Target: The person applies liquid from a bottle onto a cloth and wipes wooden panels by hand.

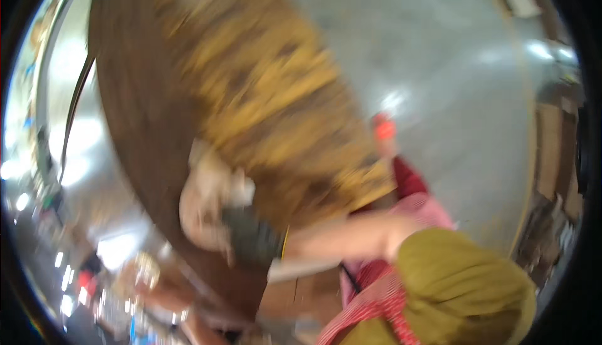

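My right arm reaches leftward from a mustard-green sleeve (461, 276) at the lower right. A dark grey cuff with a yellow edge (254, 235) covers the wrist. Beyond it, my right hand (205, 204) appears pale, perhaps gloved, above the dark brown side of a large table (141, 104). Motion smears the fingers, so their closing cannot be read. A small whitish patch (243, 191) shows by the fingers; whether it is held is unclear. My left hand cannot be made out.
Yellow-brown mottled wood grain (269, 107) covers the middle. A cardboard box (298, 298) lies below my forearm. Grey floor (439, 50) extends right, with a foot in red footwear (384, 127). At lower left is a blurred arm-like shape (194, 327), its owner unclear. Brown boards (549, 151) stand at far right.
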Demonstrator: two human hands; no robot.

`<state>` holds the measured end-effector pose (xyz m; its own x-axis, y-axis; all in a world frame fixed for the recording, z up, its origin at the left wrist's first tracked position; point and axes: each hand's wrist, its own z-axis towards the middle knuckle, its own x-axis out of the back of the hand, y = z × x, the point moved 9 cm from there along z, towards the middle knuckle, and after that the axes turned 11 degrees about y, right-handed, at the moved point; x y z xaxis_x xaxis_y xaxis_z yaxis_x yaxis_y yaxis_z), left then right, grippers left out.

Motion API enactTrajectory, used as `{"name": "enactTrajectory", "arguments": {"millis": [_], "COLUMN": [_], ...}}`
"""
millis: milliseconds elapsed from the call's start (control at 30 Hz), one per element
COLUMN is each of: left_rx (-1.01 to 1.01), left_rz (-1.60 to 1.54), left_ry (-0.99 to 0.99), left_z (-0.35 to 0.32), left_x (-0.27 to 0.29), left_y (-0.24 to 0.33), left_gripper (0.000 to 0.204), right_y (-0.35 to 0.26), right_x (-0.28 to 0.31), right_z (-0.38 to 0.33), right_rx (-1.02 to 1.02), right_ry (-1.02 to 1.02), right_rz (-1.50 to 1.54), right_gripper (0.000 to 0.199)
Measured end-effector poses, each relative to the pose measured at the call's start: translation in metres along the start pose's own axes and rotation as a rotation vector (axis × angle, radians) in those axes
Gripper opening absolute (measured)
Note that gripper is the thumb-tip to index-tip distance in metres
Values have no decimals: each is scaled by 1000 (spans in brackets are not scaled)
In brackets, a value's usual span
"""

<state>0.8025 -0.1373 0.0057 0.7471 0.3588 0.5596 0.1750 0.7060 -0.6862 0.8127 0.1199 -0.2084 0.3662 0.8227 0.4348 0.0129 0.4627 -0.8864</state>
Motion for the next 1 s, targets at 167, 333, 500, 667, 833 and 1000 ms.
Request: {"name": "enactTrajectory", "arguments": {"millis": [167,333,500,667,833,1000], "left_rx": [1047,916,640,447,294,221], "left_rz": [-1127,-1690,-1943,-2023,-2053,-2074], "left_ry": [-207,-434,-521,-565,-648,-766], "left_z": [27,86,136,162,191,231], "left_x": [18,61,117,154,187,219], "left_y": [90,204,253,273,313,375], "left_gripper": [69,67,66,64,62,61], "right_y": [214,155,70,127,161,87], "right_x": [176,187,179,295,324,363], "right_z": [-7,-35,-33,-50,-53,-19], "right_rx": [-347,-305,-235,-573,-662,-860], "right_ry": [-76,-104,-303,-230,-193,-121], "right_rz": [-498,-340,-71,-95,50,591], "right_gripper": [49,50,52,53,55,51]}}
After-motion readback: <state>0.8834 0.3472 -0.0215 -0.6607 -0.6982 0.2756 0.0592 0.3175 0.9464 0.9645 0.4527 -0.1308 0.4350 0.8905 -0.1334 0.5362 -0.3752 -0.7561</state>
